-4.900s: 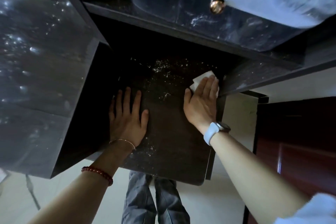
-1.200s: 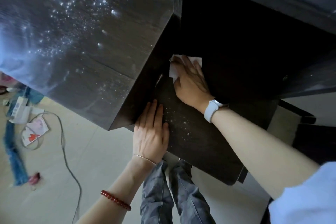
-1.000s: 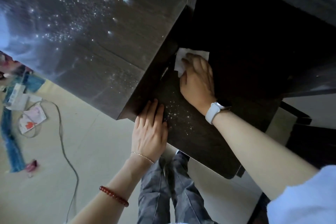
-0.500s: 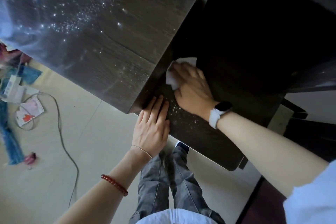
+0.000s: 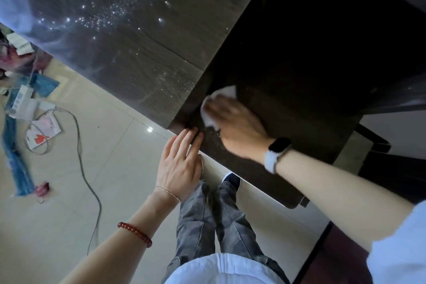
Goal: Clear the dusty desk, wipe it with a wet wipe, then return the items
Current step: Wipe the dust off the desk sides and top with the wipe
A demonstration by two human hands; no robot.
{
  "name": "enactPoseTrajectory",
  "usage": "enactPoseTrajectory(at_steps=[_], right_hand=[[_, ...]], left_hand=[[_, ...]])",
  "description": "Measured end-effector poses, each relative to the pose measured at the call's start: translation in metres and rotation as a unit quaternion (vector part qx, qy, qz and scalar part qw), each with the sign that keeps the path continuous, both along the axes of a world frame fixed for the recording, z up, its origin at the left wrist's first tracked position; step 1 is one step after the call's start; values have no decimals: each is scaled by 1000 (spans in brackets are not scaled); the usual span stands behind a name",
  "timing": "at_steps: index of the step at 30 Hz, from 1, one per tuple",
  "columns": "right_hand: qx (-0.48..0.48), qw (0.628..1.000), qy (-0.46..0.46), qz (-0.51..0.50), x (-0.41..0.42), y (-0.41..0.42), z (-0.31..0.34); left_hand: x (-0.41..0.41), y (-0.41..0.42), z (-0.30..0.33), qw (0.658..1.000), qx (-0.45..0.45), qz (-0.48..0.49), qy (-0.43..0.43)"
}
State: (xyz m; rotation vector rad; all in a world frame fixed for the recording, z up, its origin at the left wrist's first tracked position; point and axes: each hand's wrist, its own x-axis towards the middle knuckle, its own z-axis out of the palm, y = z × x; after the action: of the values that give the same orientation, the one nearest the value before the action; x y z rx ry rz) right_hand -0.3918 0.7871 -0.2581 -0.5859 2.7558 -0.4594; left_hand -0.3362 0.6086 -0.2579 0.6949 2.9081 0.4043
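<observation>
The dark wooden desk (image 5: pixel 288 108) has a low pull-out shelf with pale dust specks near its front left corner. My right hand (image 5: pixel 237 129), blurred with motion, presses a white wet wipe (image 5: pixel 217 99) flat on that shelf, close to the tall side panel. My left hand (image 5: pixel 182 163) rests flat at the shelf's front left edge, fingers together and straight, holding nothing. A raised desk top (image 5: pixel 129 30) to the left is speckled with dust.
On the pale tiled floor at the left lie a grey cable (image 5: pixel 85 168), a white power strip (image 5: pixel 22 97), papers (image 5: pixel 42 131) and a blue cloth (image 5: pixel 16 159). My legs (image 5: pixel 219 221) stand under the shelf's front edge. A dark red panel (image 5: pixel 334 258) is at bottom right.
My right hand has slid the wipe toward the shelf's front left corner, nearer my left hand. My left hand has shifted slightly off the shelf's edge. The view has tilted left.
</observation>
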Motion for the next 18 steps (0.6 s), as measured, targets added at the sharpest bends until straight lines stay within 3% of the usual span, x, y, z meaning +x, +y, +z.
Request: enactPoseTrajectory(at_steps=[4,9,12,14,18], right_hand=[[6,997,-14,70,2,4,3],[25,988,-18,-150,-59,57,5],[44,981,-28,-186,-53,50,6],[31,989,-21,-146,-12,36,3],[25,997,-37,62,70,34,12]], left_hand=[[4,-1,2,1000,-9,22,-6],[13,2,-3,996,-74,26,-39],[17,1,-9,994,-89,33,-58],[17,0,-10,993,-85,40,-67],[16,-1,-8,993,-80,38,-77]])
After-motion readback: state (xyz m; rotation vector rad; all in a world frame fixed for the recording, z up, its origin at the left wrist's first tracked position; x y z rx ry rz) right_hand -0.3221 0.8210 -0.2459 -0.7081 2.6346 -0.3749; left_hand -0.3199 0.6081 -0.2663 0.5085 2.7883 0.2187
